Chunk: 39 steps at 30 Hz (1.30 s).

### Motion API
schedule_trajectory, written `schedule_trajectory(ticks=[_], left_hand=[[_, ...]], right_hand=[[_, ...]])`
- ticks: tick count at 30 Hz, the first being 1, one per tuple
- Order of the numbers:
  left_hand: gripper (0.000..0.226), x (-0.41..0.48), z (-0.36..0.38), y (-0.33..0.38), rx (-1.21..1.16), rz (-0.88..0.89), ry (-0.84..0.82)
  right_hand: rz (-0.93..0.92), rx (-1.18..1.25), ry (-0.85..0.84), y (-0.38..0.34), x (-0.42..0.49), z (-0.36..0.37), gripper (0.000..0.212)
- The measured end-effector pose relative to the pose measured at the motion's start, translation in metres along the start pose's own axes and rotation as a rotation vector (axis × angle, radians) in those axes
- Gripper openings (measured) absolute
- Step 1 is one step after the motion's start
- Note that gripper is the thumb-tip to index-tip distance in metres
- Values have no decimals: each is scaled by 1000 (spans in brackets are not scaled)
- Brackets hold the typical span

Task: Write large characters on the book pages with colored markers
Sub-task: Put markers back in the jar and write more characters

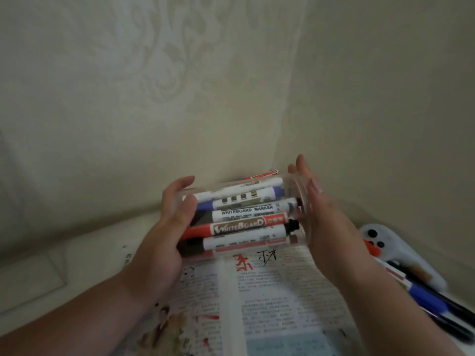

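A clear plastic jar (300,191) full of several whiteboard markers (246,214) in red, blue and black lies on its side in the air above the open book (272,299). My left hand (167,227) grips the jar's base end, fingers curled round it. My right hand (318,209) has straight fingers pressed flat against the jar's open mouth. The book's printed right page bears a large red character (243,262) and a thin black one (268,256) near its top.
At the right lie loose markers (426,299), one blue, beside a white controller-like object (390,242) with dark buttons and an orange part. The book rests on a pale surface (38,273) against a patterned wall. Coloured smudges mark the left page (177,327).
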State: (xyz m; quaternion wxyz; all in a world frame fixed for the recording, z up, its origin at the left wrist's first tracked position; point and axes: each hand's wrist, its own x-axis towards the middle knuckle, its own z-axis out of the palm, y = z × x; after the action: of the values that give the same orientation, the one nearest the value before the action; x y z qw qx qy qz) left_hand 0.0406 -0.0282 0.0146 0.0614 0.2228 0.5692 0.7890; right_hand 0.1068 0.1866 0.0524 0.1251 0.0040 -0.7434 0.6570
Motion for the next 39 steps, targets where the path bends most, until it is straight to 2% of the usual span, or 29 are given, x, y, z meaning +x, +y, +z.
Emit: schedule_trajectory(ticks=[3, 6, 8, 11, 14, 19, 23, 25, 26, 28, 31, 33, 36, 39], left_hand=[[70, -1, 5, -1, -28, -41, -25], [54, 2, 9, 3, -64, -22, 2], [41, 2, 10, 4, -70, -15, 27], [45, 1, 8, 3, -98, -7, 67], [51, 3, 6, 5, -130, 9, 44], [37, 8, 4, 0, -175, -46, 45], [37, 9, 6, 1, -143, 20, 76], [42, 4, 9, 0, -177, -1, 30], [43, 1, 9, 1, -196, -22, 15], [44, 0, 6, 1, -195, -26, 25], [38, 8, 4, 4, -277, -79, 135], [47, 14, 5, 6, -403, -177, 216], [63, 18, 3, 6, -528, -284, 222], [56, 20, 3, 7, -623, -330, 220]], right_hand=[[2, -24, 27, -1, 1, -3, 80], [10, -96, 45, -5, 1, -3, 91], [37, -36, 27, -9, -2, 0, 77], [24, 8, -3, -6, -1, 1, 65], [9, -50, 8, 0, 2, 2, 73], [67, -50, 27, 0, 4, 0, 72], [94, -4, 28, -16, -3, 2, 93], [111, 14, 34, -28, 4, 2, 94], [93, 21, 9, -32, 2, 1, 91], [73, -37, -50, -32, 1, 2, 111], [-23, -117, -12, -14, -8, 4, 100], [-101, -163, -15, -6, -13, 2, 105], [-248, -109, -1, -8, -10, 7, 123], [-259, -2, 59, -7, -7, 20, 126]])
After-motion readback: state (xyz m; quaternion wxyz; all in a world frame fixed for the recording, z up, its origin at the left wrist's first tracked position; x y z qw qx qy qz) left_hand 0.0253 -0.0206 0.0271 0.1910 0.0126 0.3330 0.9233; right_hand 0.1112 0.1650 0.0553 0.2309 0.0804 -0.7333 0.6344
